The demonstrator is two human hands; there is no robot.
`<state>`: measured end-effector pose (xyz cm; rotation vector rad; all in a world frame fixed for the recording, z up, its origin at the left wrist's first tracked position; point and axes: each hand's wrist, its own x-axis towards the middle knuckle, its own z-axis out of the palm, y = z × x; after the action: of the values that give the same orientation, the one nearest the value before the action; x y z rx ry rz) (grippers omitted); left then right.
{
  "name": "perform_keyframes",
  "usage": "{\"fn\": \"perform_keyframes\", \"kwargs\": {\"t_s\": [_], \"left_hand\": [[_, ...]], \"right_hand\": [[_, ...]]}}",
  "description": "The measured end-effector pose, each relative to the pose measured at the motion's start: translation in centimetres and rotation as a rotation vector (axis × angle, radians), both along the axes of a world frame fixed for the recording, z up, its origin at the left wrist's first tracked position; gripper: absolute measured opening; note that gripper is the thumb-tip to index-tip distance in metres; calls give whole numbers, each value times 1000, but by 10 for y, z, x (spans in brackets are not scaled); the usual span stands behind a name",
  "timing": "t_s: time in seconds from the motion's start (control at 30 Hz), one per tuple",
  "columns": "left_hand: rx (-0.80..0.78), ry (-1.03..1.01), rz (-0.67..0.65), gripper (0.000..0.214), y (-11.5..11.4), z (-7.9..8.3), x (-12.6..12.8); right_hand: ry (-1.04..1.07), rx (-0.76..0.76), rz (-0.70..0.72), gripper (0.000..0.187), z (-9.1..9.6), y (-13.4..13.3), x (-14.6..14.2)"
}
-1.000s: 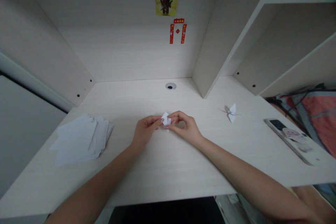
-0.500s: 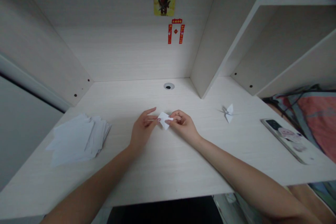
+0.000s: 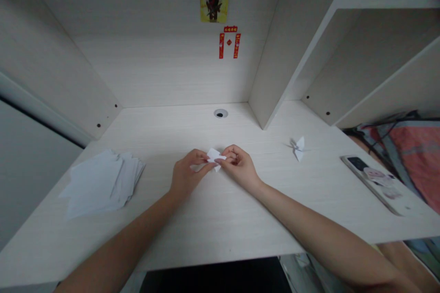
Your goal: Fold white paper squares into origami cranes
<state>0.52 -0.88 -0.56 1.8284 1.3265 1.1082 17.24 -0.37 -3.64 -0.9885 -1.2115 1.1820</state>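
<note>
The small piece of paper (image 3: 212,152) was white and folded, its pointed corners sticking out; it was near the middle of the tabletop (image 3: 195,233), between the hands; one paper bird (image 3: 300,147) lay at three o'clock from it, one phone (image 3: 385,189) farther out that way, one pile of sheets (image 3: 94,181) toward nine; the left hand (image 3: 185,168) reached in from about seven o'clock, the right hand (image 3: 241,167) from four, both with fingers nearly closed, pinching the paper.
</note>
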Motion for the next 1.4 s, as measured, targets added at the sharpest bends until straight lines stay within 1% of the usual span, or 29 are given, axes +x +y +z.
{"fn": "perform_keyframes", "kwargs": {"t_s": [0.13,0.23,0.3,0.37,0.5,0.53,0.6,0.67,0.77,0.87,0.97,1.03,1.07,1.13,1.23,1.3,1.4], "left_hand": [[-288,-280,-49,27,5,4,0],[-407,-424,-50,33,10,4,0],[-437,-481,-31,36,11,4,-1],[-455,-510,-44,40,10,3,-1],[-435,-505,-173,66,2,5,2],[-432,-484,-202,68,0,6,3],[-417,-466,-242,62,-2,6,5],[-430,-478,-246,54,-2,6,5],[-485,-514,-178,52,2,5,3],[-508,-549,-133,53,6,6,1],[-504,-569,-133,54,6,7,1],[-498,-562,-137,54,6,7,1],[-492,-552,-142,54,5,7,1],[-476,-531,-156,54,4,6,1],[-455,-507,-173,54,4,6,0],[-447,-506,-190,55,4,6,0],[-452,-519,-237,59,5,5,-1]], "right_hand": [[27,-33,-1,27,3,2,3],[26,-41,15,28,5,4,5],[22,-35,34,29,5,4,6],[-3,-27,48,29,4,3,6],[-102,13,26,31,4,-1,5],[-122,23,25,31,5,-2,5],[-153,45,38,32,7,-4,6],[-198,113,43,30,10,-5,7],[-365,342,-8,22,14,-4,11],[-644,616,-63,22,17,-1,19],[-975,902,-114,30,20,0,28],[-1136,1038,-152,34,23,0,32],[-1189,1081,-158,35,24,0,33],[-1236,1129,-137,34,25,-1,34],[-1214,1144,-104,30,24,-2,34],[-1180,1113,-117,28,23,-3,32],[-1104,1027,-148,23,22,-3,31]]}}
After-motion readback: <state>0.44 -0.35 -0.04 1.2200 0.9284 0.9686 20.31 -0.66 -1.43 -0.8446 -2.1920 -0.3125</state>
